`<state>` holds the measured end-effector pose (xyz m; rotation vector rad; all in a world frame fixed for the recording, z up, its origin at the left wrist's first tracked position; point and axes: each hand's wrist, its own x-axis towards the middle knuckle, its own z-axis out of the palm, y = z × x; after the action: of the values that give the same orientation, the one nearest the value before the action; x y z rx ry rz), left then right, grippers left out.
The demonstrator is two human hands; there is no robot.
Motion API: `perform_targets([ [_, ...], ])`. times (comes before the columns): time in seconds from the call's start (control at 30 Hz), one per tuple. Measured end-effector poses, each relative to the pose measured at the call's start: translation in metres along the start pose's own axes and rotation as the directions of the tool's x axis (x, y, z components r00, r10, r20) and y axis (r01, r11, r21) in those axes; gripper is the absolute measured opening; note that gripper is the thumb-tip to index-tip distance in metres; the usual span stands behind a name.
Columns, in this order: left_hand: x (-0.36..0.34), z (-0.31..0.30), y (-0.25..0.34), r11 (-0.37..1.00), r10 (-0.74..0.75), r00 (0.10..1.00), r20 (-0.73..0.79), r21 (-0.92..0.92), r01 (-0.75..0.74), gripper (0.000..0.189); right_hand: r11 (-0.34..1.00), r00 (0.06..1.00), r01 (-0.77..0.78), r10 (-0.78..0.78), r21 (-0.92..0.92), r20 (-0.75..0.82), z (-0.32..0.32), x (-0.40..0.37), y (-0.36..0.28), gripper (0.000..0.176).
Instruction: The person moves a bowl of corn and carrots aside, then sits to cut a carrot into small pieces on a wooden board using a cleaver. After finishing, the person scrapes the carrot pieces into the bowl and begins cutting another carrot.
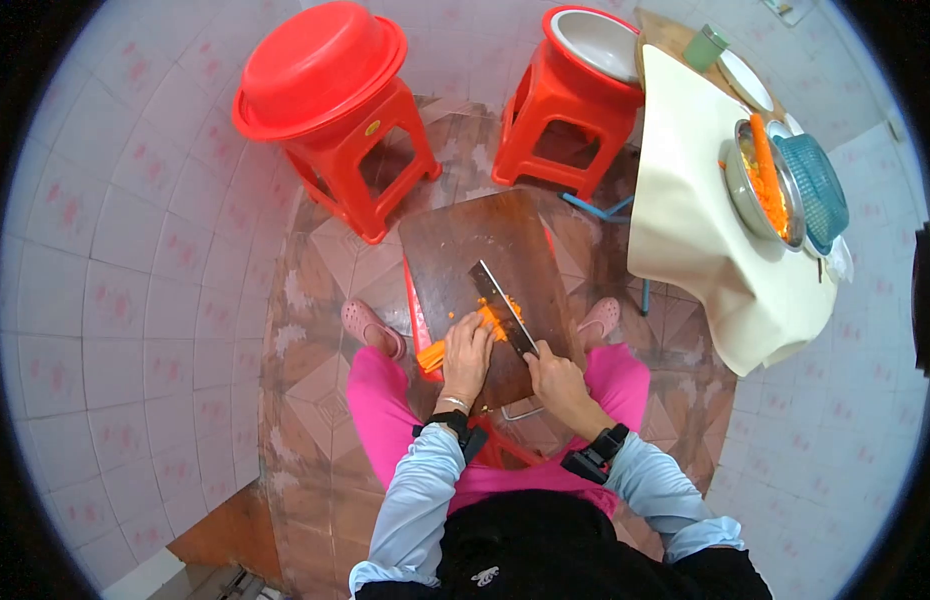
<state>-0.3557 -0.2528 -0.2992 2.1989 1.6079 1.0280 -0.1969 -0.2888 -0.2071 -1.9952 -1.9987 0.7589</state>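
In the head view your left hand (467, 360) held the slim orange carrot-like sticks (432, 356) down on the dark-brown rectangular wooden board (453, 240), probably to steady them beside the dark-bladed metal cleaver (501, 305) your right hand (559, 382) gripped, though its handle was mostly hidden and your left fingertips were kinda murky.

Left of the cream-covered table (685, 200) stand one red plastic stool (585, 95), just beside it, and another red stool (345, 140) farther off. Brownish patterned tiles pave the floor (325, 490) around it, and pale wall tiles (840, 105) with reddish motifs rise behind it
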Motion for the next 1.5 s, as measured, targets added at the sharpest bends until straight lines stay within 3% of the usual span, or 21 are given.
perform_targets([
  [0.37,0.004,-0.001,0.003,0.998,-0.007,0.999,-0.048,-0.061,0.004,0.028,1.000,0.998,0.009,-0.008,0.016,-0.061,0.013,0.016,0.003,0.023],
  [0.6,0.002,0.001,0.003,0.999,-0.014,0.999,-0.036,-0.036,0.013,0.027,1.000,1.000,0.018,-0.018,0.013,-0.019,-0.015,-0.004,-0.006,0.021],
  [0.77,0.002,0.002,0.001,1.000,0.009,0.999,-0.035,-0.018,-0.010,0.025,0.999,0.999,0.017,-0.016,-0.036,0.027,0.002,0.007,-0.003,0.022],
  [1.0,0.004,0.003,0.000,0.999,0.001,1.000,-0.018,-0.043,-0.001,0.022,1.000,0.999,-0.004,0.004,-0.001,-0.052,0.012,0.017,-0.003,0.023],
  [1.23,0.002,0.003,-0.001,0.999,0.007,1.000,-0.019,-0.033,-0.007,0.024,1.000,0.999,-0.004,0.003,0.008,0.047,-0.018,-0.006,-0.011,0.022],
  [1.5,0.001,0.002,-0.001,1.000,0.000,1.000,-0.014,-0.017,-0.001,0.023,1.000,1.000,0.010,-0.010,0.005,-0.001,0.014,0.020,-0.010,0.024],
])
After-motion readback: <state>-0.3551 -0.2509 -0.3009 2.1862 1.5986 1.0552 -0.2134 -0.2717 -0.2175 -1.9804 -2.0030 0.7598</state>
